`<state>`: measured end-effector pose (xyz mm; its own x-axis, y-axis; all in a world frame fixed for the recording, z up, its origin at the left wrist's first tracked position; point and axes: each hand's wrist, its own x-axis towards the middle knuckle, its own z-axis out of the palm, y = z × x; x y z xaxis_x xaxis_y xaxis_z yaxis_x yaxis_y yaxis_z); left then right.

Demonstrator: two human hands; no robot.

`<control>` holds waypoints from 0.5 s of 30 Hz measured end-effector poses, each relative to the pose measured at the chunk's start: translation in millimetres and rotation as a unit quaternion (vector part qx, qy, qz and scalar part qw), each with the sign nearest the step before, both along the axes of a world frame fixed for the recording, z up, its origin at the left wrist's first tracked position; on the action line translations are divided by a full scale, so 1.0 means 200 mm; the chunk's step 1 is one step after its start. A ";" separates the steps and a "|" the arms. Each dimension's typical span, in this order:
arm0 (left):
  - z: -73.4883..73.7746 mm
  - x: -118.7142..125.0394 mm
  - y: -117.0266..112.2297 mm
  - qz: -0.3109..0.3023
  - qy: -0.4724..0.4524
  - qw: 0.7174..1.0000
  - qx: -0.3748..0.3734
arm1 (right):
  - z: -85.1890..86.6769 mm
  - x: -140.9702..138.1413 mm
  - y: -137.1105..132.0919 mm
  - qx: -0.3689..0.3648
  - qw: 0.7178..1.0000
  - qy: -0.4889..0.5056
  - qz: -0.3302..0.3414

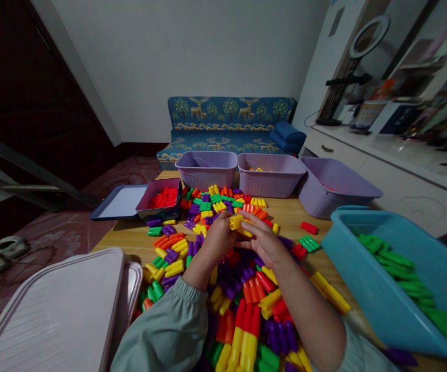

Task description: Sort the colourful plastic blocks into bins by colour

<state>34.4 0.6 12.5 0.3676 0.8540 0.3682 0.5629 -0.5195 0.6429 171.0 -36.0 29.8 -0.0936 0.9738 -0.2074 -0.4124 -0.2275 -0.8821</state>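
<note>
Above the middle of the pile, my left hand (pixel 220 236) grips a yellow plastic building block (pixel 236 221), its hollow end facing me. My right hand (pixel 265 242) meets it from the right, its fingers bent over the yellow plastic and partly hiding it. Whether this is one piece or two joined pieces I cannot tell. Beneath both hands spreads a heap of bullet-shaped blocks in purple, red, orange, green and yellow. Closer to me stands a joined red and yellow group (pixel 244 333).
A blue tub (pixel 347 268) with green blocks stands on the right. Purple tubs (pixel 207 174) line the table's far side. A box (pixel 159 213) of red blocks sits back left, beside a tray-like lid (pixel 120 200). Pale lids (pixel 64 310) lie front left.
</note>
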 end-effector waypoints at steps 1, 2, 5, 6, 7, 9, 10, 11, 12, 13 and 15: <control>0.00 0.00 0.00 0.010 0.015 1.000 -0.009 | 0.00 0.00 0.00 -0.013 1.000 0.012 0.005; 0.00 0.00 -0.01 0.020 0.031 0.999 -0.017 | 0.00 -0.01 0.01 -0.025 0.999 0.026 0.012; 0.03 0.00 -0.03 0.029 0.076 0.996 -0.023 | 0.00 -0.01 0.01 -0.045 0.997 0.059 0.028; 0.04 0.01 -0.04 0.028 0.088 0.996 -0.018 | 0.00 0.00 0.01 -0.050 0.996 0.066 0.031; 0.05 0.01 -0.05 0.025 0.099 0.995 -0.010 | 0.00 0.00 0.01 -0.056 0.995 0.071 0.031; 0.08 0.00 -0.06 0.020 0.114 0.993 0.008 | -0.01 0.01 0.02 -0.067 0.994 0.086 0.032; 0.09 0.00 -0.06 0.019 0.119 0.993 0.017 | -0.01 0.01 0.02 -0.069 0.993 0.095 0.034; 0.09 0.00 -0.06 0.017 0.122 0.992 0.023 | -0.01 0.01 0.02 -0.072 0.992 0.101 0.035; 0.10 -0.01 -0.06 0.011 0.123 0.992 0.028 | -0.02 0.01 0.02 -0.074 0.991 0.104 0.035; 0.10 -0.01 -0.06 0.006 0.121 0.992 0.032 | -0.02 0.01 0.02 -0.071 0.992 0.100 0.037; 0.10 -0.02 -0.06 -0.003 0.115 0.993 0.040 | -0.02 0.01 0.03 -0.036 0.997 0.056 0.034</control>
<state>30.7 -10.5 32.3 0.4545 0.8232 0.3403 0.6872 -0.5671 0.4540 172.3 -30.1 26.4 -0.1854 0.9471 -0.2619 -0.4889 -0.3201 -0.8115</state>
